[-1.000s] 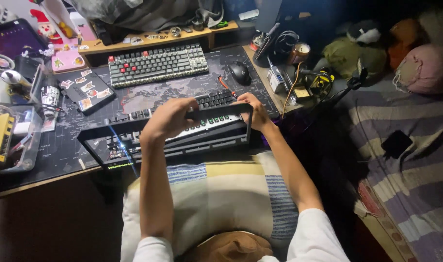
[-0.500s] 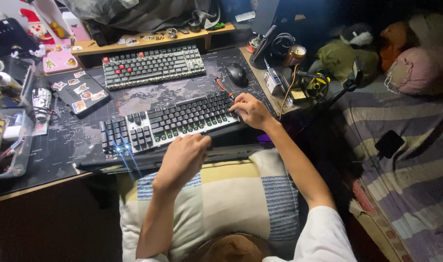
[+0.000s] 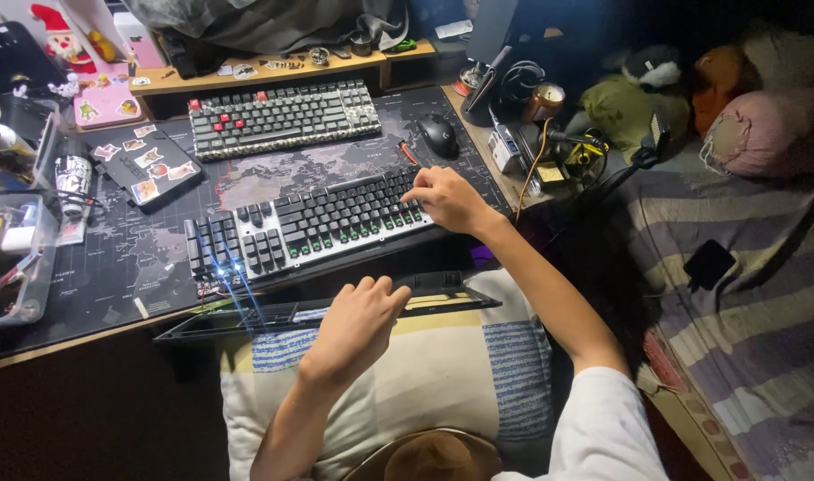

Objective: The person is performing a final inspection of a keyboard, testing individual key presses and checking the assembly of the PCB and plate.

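A black backlit keyboard (image 3: 309,227) lies slanted on the dark desk mat (image 3: 139,258). My right hand (image 3: 447,198) rests on its right end, fingers on the keys and edge. A clear flat keyboard cover (image 3: 273,313) lies on the pillow (image 3: 442,374) in my lap, just below the desk edge. My left hand (image 3: 358,322) sits on that cover, fingers curled over its upper rim.
A second keyboard (image 3: 282,116) with red keys lies farther back, a black mouse (image 3: 440,135) to its right. A sticker-covered dark case (image 3: 148,165), a can (image 3: 70,178) and a clear bin (image 3: 15,267) stand at the left. Cables and plush toys (image 3: 745,116) crowd the right.
The clear cover has come off the backlit keyboard and moved down onto the pillow with my left hand. My right hand stayed at the keyboard's right end.
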